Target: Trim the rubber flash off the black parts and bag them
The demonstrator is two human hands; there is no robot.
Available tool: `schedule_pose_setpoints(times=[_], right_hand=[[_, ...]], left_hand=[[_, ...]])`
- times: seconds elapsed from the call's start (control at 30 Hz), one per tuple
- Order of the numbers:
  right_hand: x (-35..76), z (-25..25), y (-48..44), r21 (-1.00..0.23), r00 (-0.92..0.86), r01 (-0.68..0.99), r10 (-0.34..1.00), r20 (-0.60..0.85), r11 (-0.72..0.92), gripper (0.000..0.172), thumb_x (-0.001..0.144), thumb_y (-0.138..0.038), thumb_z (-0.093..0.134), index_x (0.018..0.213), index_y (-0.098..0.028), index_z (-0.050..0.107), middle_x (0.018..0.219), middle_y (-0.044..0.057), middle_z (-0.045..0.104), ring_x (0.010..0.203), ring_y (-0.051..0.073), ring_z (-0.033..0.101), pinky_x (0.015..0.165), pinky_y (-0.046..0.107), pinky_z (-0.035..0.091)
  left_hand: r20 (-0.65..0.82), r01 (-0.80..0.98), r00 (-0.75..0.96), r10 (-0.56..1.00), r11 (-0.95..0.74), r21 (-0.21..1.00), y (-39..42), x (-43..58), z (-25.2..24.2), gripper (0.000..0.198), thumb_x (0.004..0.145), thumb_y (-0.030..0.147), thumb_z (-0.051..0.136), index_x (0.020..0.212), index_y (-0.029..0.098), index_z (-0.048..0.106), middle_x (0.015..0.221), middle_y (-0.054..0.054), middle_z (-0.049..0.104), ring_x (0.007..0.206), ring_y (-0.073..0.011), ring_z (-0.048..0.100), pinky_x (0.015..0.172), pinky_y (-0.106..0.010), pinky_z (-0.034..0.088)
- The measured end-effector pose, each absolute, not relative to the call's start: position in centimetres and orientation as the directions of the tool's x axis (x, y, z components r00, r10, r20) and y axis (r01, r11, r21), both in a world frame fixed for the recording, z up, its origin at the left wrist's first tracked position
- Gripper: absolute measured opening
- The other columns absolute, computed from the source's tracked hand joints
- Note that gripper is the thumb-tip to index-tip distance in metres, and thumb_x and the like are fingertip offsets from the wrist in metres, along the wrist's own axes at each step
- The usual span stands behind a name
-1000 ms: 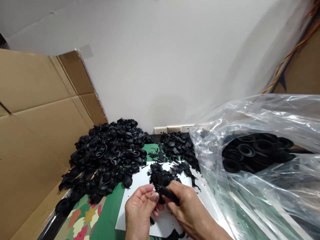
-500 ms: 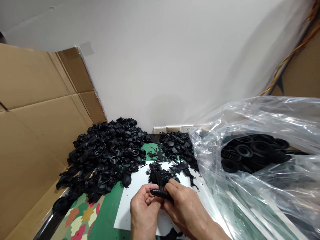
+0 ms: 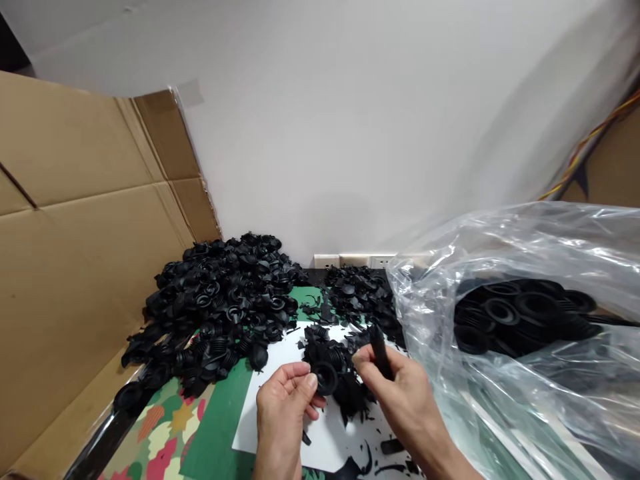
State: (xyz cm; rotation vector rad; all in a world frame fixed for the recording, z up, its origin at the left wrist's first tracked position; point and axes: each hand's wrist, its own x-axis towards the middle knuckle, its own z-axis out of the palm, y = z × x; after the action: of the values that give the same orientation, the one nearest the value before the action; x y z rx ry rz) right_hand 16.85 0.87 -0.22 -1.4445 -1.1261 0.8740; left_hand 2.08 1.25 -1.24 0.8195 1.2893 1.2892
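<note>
Between the thumb and fingers of my left hand [image 3: 285, 410] is a black rubber bellows [image 3: 326, 379], its round open end facing me. My right hand [image 3: 407, 397], off to the right, is closed around a dark pen-shaped tool [image 3: 381, 353] that points upward; its working tip cannot be made out. Beyond and between the hands lies a small heap of ribbed black rubber pieces [image 3: 325, 350] on a white sheet [image 3: 267, 403]. Torn black scraps [image 3: 350, 470] are scattered on the sheet close to me.
A large pile of black rubber parts [image 3: 225, 293] stands at the left, with a heap of scraps [image 3: 357, 293] behind the sheet. On the right, a clear plastic bag [image 3: 425, 300] holds black ringed parts [image 3: 535, 307]. Cardboard [image 3: 100, 247] borders the left; a wall [image 3: 325, 133] rises behind.
My hands have come apart: the right one moved right and turned the tool upward. The bellows' round end now shows in my left hand. The view has shifted slightly.
</note>
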Motion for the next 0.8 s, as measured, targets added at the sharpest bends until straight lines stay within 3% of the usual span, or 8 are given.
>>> schedule_pose_setpoints(times=[0.23, 0.33, 0.47, 0.6, 0.8], right_hand=[[17.3, 0.0, 0.8, -0.982, 0.276, 0.178, 0.955, 0.110, 0.062, 0.025, 0.074, -0.039, 0.052, 0.059, -0.019, 0.051, 0.052, -0.004, 0.045, 0.052, 0.014, 0.044, 0.048, 0.024, 0.035], [16.7, 0.2, 0.5, -0.967, 0.159, 0.216, 0.972, 0.172, 0.136, 0.026, 0.078, -0.039, 0.051, 0.063, -0.018, 0.056, 0.056, -0.002, 0.050, 0.053, 0.015, 0.046, 0.049, 0.024, 0.036], [15.8, 0.0, 0.3, -0.901, -0.014, 0.353, 0.964, 0.265, 0.252, 0.024, 0.081, -0.028, 0.046, 0.060, -0.019, 0.055, 0.058, 0.000, 0.053, 0.053, 0.015, 0.047, 0.049, 0.024, 0.037], [15.3, -0.7, 0.5, -0.841, -0.026, 0.473, 0.958, 0.285, 0.263, 0.024, 0.078, -0.020, 0.044, 0.056, -0.020, 0.053, 0.055, 0.001, 0.053, 0.051, 0.015, 0.048, 0.048, 0.024, 0.037], [15.2, -1.0, 0.6, -0.804, -0.076, 0.514, 0.949, 0.305, 0.300, 0.027, 0.080, -0.015, 0.043, 0.057, -0.019, 0.055, 0.058, 0.001, 0.055, 0.052, 0.014, 0.052, 0.050, 0.023, 0.038]], left_hand=[[-0.214, -0.217, -0.170, 0.962, 0.175, 0.960, 1.1, 1.9, -1.2, 0.025, 0.060, 0.027, 0.078, 0.076, 0.011, 0.065, 0.052, 0.000, 0.065, 0.045, -0.0095, 0.056, 0.043, -0.017, 0.040], [-0.217, -0.220, -0.172, 0.961, 0.177, 0.959, 1.2, 1.9, -1.2, 0.026, 0.059, 0.027, 0.079, 0.076, 0.011, 0.066, 0.052, -0.001, 0.065, 0.045, -0.0101, 0.057, 0.043, -0.018, 0.040], [-0.236, -0.245, -0.179, 0.955, 0.189, 0.951, 1.1, 2.0, -1.0, 0.027, 0.055, 0.026, 0.081, 0.073, 0.011, 0.067, 0.051, 0.000, 0.064, 0.044, -0.0103, 0.056, 0.043, -0.019, 0.041], [-0.249, -0.276, -0.176, 0.952, 0.195, 0.941, 1.0, 2.4, -0.7, 0.025, 0.055, 0.024, 0.080, 0.071, 0.011, 0.066, 0.050, 0.000, 0.063, 0.043, -0.0097, 0.055, 0.041, -0.018, 0.039], [-0.223, -0.299, -0.205, 0.953, 0.156, 0.942, 0.9, 2.9, -0.7, 0.023, 0.053, 0.022, 0.078, 0.069, 0.011, 0.066, 0.049, 0.000, 0.063, 0.041, -0.0103, 0.055, 0.041, -0.019, 0.040]])
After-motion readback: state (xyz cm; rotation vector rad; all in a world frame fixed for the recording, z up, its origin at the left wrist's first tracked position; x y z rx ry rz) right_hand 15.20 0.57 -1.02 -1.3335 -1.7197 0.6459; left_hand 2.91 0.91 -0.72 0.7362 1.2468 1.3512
